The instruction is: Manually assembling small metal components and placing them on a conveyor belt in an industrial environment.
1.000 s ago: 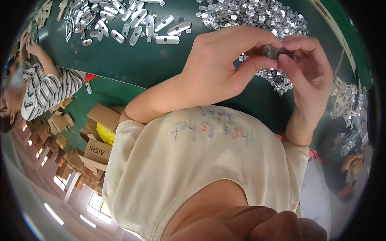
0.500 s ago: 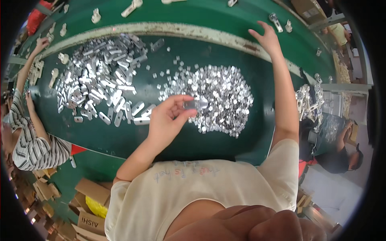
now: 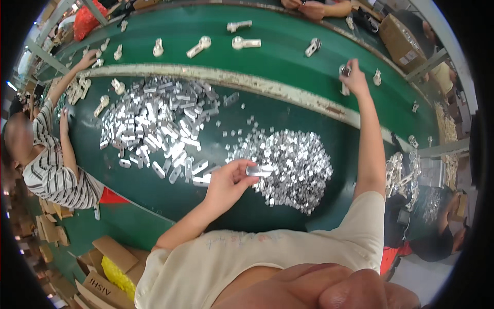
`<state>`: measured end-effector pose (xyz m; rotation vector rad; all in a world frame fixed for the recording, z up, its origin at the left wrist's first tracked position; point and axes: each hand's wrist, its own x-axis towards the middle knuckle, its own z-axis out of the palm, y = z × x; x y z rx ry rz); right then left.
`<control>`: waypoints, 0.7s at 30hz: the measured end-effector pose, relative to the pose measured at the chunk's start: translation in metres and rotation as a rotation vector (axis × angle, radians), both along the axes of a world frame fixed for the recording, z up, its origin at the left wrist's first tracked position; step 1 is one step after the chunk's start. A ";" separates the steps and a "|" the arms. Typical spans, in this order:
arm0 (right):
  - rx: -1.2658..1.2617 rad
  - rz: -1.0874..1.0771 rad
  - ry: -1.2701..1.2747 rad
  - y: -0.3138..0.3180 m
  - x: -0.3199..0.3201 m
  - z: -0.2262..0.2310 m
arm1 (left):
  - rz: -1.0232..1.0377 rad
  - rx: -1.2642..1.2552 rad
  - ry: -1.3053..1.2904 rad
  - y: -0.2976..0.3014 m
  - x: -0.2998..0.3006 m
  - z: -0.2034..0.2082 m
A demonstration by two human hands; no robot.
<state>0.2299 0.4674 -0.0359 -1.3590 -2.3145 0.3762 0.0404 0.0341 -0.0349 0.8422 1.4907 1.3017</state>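
Note:
My left hand [image 3: 226, 189] pinches a shiny silver elongated metal cover [image 3: 259, 171] between thumb and fingers, over the near left edge of a heap of small silver metal pieces [image 3: 301, 167]. My right hand [image 3: 356, 82], arm stretched out over the green conveyor belt [image 3: 278, 62], is closed on a white plastic part with a dark round end [image 3: 345, 88]. Left of the small pieces lies a pile of silver elongated metal covers [image 3: 154, 118] on the dark green worktable [image 3: 149, 188].
Several white plastic parts [image 3: 199, 46] lie spaced along the belt. A pale worn rail [image 3: 257, 86] divides belt from table. On the left a co-worker in a striped shirt [image 3: 54, 180] reaches to the belt. Open cardboard boxes [image 3: 103, 283] stand at lower left.
My right hand has closed on a white plastic part at the belt; before, its fingers were spread. My left hand keeps the metal cover. The whole view has shifted, showing more of the belt.

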 end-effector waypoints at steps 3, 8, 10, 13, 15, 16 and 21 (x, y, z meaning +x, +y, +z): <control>-0.114 0.192 0.354 -0.106 -0.028 0.043 | 0.045 0.019 0.033 0.001 -0.003 0.001; -0.366 0.486 0.751 -0.220 -0.013 0.071 | 0.028 0.167 -0.041 0.012 0.000 0.020; -0.671 0.629 1.032 -0.236 -0.010 0.062 | 0.025 0.138 0.004 0.018 -0.003 0.020; -0.748 0.642 1.127 -0.252 -0.008 0.063 | 0.013 0.140 0.043 0.022 -0.003 0.026; -0.569 0.535 0.981 -0.258 0.002 0.055 | 0.027 0.141 0.062 0.018 -0.002 0.025; -0.491 0.492 0.951 -0.265 0.001 0.053 | 0.030 0.128 0.092 0.016 -0.001 0.025; -0.512 0.528 0.990 -0.301 -0.014 0.059 | 0.026 0.087 0.094 0.012 0.001 0.029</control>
